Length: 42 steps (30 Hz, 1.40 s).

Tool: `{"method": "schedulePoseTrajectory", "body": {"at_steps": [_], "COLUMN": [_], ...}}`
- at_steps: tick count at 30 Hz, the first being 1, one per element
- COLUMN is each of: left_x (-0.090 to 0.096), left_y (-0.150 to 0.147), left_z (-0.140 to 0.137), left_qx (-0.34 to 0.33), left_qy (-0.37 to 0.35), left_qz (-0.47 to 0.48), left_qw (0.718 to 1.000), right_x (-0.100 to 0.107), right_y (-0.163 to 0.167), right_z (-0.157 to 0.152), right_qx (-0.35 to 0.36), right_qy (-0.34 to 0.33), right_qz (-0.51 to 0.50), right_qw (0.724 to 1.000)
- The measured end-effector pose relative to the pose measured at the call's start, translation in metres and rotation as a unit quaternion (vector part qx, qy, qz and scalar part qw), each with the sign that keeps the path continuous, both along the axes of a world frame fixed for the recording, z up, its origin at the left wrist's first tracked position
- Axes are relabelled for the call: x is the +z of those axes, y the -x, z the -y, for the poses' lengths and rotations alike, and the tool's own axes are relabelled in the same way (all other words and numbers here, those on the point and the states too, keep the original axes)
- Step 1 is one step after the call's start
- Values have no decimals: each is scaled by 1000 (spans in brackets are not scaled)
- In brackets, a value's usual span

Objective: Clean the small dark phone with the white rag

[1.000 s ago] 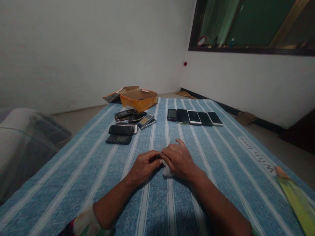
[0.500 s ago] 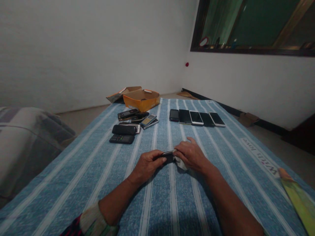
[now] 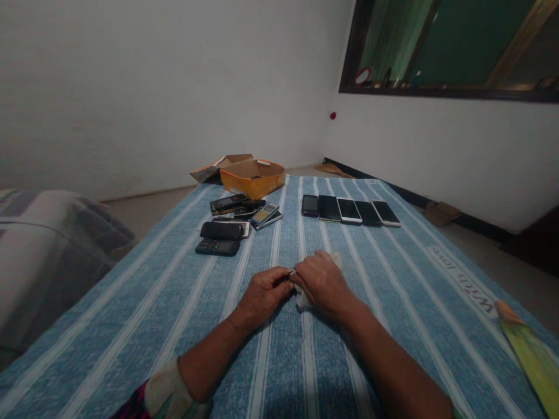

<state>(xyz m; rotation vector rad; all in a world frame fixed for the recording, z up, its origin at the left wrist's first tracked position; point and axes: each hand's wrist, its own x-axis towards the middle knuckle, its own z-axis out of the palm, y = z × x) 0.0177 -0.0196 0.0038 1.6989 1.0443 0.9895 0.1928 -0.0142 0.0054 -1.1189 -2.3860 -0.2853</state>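
My left hand (image 3: 263,292) is closed around one end of a thin dark mobile phone (image 3: 290,274). Most of the phone is hidden behind the fingers. Against its other end my right hand (image 3: 324,284) presses a crumpled white cloth (image 3: 304,301), bunched under the palm and poking out beyond the knuckles. The two hands nearly touch, just above a blue and white striped bedspread (image 3: 288,355).
Older phones (image 3: 217,247) lie in a loose group at the left. Several smartphones (image 3: 349,210) form a row at the right. An open orange cardboard box (image 3: 252,185) stands behind the loose group. A yellow-green item (image 3: 530,361) lies at the right edge.
My right hand has slid left along the phone with the cloth, covering most of what showed before. The left hand has kept its hold in about the same place.
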Motion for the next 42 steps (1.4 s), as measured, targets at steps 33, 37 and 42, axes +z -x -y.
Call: {"method": "schedulePoseTrajectory", "body": {"at_steps": [33, 37, 42], "left_x": [-3, -4, -4], "left_y": [2, 2, 1], "left_z": [-4, -4, -4], "left_qx": [2, 5, 9], "left_qy": [59, 65, 77], "left_qz": [-15, -3, 15], "left_qw": [998, 998, 997], "right_x": [0, -1, -4], "right_y": [-53, -56, -59], "right_z": [-7, -7, -7], "right_qx": [-16, -15, -22], "right_qy": [320, 328, 347], "right_qz": [-287, -308, -371], "right_qw": [903, 893, 861]}}
